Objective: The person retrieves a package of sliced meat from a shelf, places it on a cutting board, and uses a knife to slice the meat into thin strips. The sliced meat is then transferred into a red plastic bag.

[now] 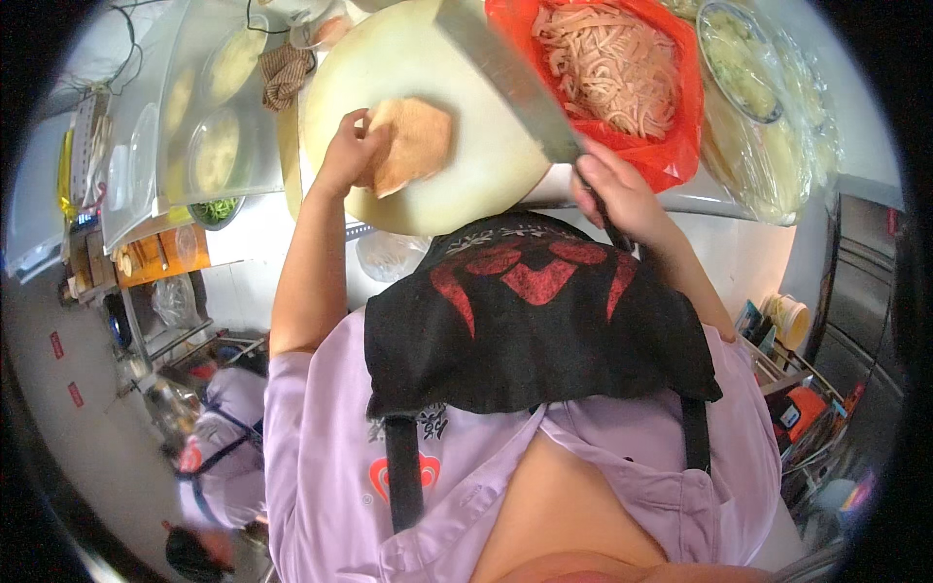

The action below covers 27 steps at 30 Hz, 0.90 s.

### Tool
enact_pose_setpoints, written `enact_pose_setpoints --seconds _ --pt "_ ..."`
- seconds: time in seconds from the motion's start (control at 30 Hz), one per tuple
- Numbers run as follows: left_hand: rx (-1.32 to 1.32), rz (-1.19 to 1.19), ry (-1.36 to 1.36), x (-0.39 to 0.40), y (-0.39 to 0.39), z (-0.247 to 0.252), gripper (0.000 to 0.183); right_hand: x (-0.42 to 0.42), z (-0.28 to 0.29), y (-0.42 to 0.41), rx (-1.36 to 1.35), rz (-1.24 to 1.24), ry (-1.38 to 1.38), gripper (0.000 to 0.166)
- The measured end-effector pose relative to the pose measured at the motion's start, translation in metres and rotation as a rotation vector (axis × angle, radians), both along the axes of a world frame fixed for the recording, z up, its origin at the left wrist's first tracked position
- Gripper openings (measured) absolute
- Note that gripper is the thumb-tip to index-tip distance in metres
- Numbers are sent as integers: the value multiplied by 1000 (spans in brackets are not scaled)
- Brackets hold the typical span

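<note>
My left hand point(357, 153) grips the left edge of a flat tan piece of food point(414, 138), perhaps pork skin or a bean curd sheet. The piece is over a round, pale cutting board point(481, 175). In my right hand point(619, 186) is the dark handle of a broad cleaver point(510, 87). Its blade reaches up and left across the board's right side, apart from the tan piece. Beyond the blade stands a red plastic bag point(681, 138) full of pale pinkish strips point(612, 69).
Right of the bag, a patterned bowl point(778, 109) sits under plastic wrap. A clear cover point(175, 109) stands over bowls of food at left, near a striped cloth point(286, 75). Below it is a bowl of chopped greens point(217, 211). Another person point(226, 444) is behind at lower left.
</note>
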<state>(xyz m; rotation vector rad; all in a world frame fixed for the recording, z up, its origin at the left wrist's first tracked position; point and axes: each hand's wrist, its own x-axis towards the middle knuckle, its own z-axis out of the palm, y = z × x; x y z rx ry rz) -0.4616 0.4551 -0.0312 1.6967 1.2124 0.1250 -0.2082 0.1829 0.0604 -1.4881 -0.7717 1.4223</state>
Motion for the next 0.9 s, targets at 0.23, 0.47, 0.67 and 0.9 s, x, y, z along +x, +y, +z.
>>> enact_pose_setpoints --seconds 0.23,0.47,0.67,0.9 --pt "236 202 43 -56 -36 -28 69 -25 -43 21 -100 165 95 51" --pt "1053 -608 33 -16 -48 21 49 -31 -41 31 -103 171 13 50" --pt "919 -751 93 -52 -45 -7 54 -39 -45 35 -87 148 -5 49" --pt "1036 -410 -59 -36 -55 -36 40 -56 -58 49 -207 162 -13 50"
